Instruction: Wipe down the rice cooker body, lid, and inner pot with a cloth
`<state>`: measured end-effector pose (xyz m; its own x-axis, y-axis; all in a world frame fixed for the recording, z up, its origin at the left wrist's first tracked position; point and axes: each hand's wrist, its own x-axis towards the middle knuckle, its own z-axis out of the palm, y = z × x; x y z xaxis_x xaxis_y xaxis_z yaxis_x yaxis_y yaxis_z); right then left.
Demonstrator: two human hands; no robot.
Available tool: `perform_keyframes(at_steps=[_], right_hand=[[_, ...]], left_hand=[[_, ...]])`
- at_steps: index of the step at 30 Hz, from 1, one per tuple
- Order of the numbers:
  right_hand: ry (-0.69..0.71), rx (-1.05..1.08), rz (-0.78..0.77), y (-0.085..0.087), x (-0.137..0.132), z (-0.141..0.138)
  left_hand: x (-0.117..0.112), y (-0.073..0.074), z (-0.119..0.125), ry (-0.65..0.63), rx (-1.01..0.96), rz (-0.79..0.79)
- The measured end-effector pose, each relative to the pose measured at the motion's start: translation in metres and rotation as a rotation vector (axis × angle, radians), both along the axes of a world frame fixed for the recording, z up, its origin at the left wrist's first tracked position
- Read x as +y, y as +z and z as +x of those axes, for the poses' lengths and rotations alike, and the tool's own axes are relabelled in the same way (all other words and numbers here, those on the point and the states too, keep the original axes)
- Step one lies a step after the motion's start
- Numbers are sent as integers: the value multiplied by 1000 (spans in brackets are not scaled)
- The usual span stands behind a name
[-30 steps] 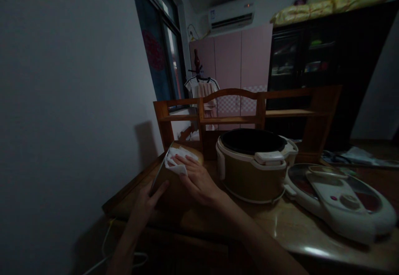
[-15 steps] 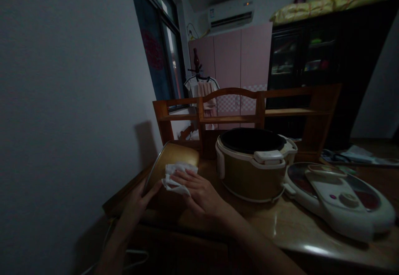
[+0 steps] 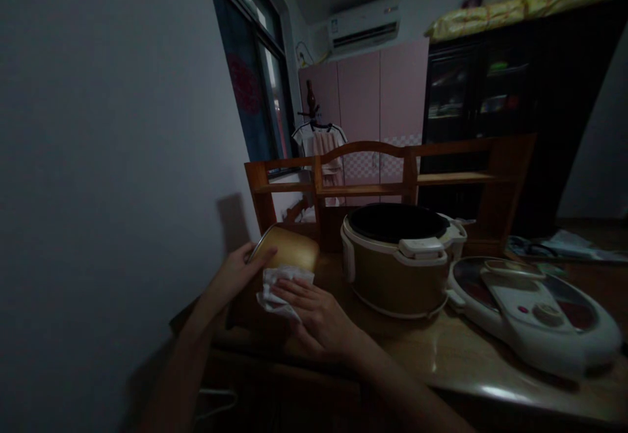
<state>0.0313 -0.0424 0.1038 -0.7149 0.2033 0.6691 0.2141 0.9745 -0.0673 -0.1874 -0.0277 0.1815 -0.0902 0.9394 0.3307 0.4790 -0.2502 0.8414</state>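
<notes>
A gold-coloured inner pot (image 3: 293,244) is tipped on its side at the left end of the desk, its rim toward the wall. My left hand (image 3: 240,271) grips it by the rim, thumb on the outer wall and the other fingers hidden behind. Against the pot's outside my right hand (image 3: 316,312) presses a crumpled white tissue (image 3: 275,289), its fingers lying over it. Right of my hands stands the gold and white electric cooker body (image 3: 392,282), uncovered and dark inside. Its white lid (image 3: 544,328) lies on the desk beside it.
The wooden desk (image 3: 432,354) has a low shelf rack (image 3: 363,190) along its back. A pale wall (image 3: 147,158) rises close on the left. Behind are a pink wardrobe (image 3: 358,99), clothes on a rack (image 3: 326,145) and a dark cabinet (image 3: 540,93).
My left hand has moved up along the pot's rim, and its thumb now lies across the outer wall. The tissue and right hand have shifted slightly down. Cooker and lid stay put.
</notes>
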Motion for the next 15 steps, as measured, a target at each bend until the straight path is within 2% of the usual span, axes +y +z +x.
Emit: perform_keyframes(at_steps=[3,7,11,15], right_hand=[[21,-35,5,3,-11,2],[65,-71,-30,-3,-28,17],[34,-82,-44,-27,-29,37],[-116,20,-64,-51,-19,54]], left_hand=[[3,4,4,11,13,-41],[-9,-3,-1,34,-49,-114],[-17,-19,-11,103,-22,-20],[-13,-46,-15,160,124,154]])
